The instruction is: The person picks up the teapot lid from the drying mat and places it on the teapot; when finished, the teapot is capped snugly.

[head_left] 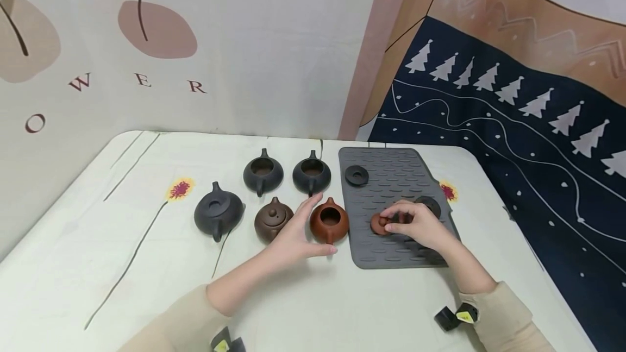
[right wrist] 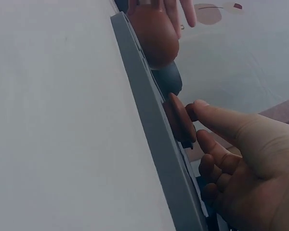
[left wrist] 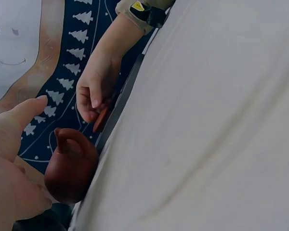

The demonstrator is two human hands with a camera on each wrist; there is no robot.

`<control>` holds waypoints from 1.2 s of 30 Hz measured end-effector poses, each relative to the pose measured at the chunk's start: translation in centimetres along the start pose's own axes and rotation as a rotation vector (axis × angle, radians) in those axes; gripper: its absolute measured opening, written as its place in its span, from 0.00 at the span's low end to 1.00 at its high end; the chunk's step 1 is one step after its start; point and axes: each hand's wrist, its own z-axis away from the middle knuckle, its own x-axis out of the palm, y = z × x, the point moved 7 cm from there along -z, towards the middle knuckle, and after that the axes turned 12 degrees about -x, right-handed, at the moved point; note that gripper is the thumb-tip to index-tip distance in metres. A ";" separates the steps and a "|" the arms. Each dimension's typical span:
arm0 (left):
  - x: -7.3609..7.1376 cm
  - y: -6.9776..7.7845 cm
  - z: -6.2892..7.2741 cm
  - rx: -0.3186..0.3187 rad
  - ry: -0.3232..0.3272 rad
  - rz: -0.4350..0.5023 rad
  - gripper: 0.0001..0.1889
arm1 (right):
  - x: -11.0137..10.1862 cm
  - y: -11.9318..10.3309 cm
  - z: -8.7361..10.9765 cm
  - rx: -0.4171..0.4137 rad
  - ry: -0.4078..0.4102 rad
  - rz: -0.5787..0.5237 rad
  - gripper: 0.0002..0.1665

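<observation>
From the head view: pinched by its knob between the thumb and fingers of the right hand (head_left: pixel 418 224), a reddish-brown lid (head_left: pixel 377 225), low over a grey ribbed mat (head_left: pixel 391 178). Just behind those fingers, partly covered by the hand, a black lid (head_left: pixel 430 205); farther away and to their left, on the mat, another black lid (head_left: pixel 357 176). Also left of the right fingers, just beside the mat, a reddish-brown teapot (head_left: pixel 318 231), open-topped, between the outstretched thumb and straight fingers of the left hand (head_left: pixel 293 240), spread and free of any grip. Just left of the left fingers, partly hidden by them, a dark brown teapot (head_left: pixel 267 224) with lid on; farther left, a black teapot (head_left: pixel 217 217) with covered top. Beyond the left fingertips, a black open teapot (head_left: pixel 313 180) and, to its left, a second black open teapot (head_left: pixel 263 178). Beneath everything, a white surface (head_left: pixel 391 308). From the left wrist view: next to the spread left fingers, the reddish-brown teapot, handle toward the camera, contact with the hand impossible to tell; past it, the lid at the right fingertips. From the right wrist view: thumb tip against the lid's knob, fingertip close by the rim; past the lid, the left fingers around the reddish-brown teapot.
</observation>
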 end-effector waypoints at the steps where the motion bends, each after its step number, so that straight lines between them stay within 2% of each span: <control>1: 0.1 -0.1 -0.1 0.002 0.000 0.005 0.54 | 0.0 0.1 0.0 -0.001 0.000 -0.002 0.14; 12: 1.2 -2.0 -0.8 -0.053 0.003 0.046 0.56 | 0.3 0.3 -0.1 -0.013 0.016 -0.016 0.12; 22: 1.3 -2.6 -0.8 -0.104 0.014 0.066 0.55 | 0.5 0.3 -0.1 0.010 0.028 -0.016 0.10; 29: 1.3 -2.7 -0.7 -0.104 0.017 0.069 0.54 | 0.6 0.1 -0.1 0.024 0.023 -0.005 0.10; 36: 1.4 -2.6 -0.8 -0.102 0.011 0.072 0.54 | 0.5 -1.0 -0.5 0.007 0.032 0.001 0.11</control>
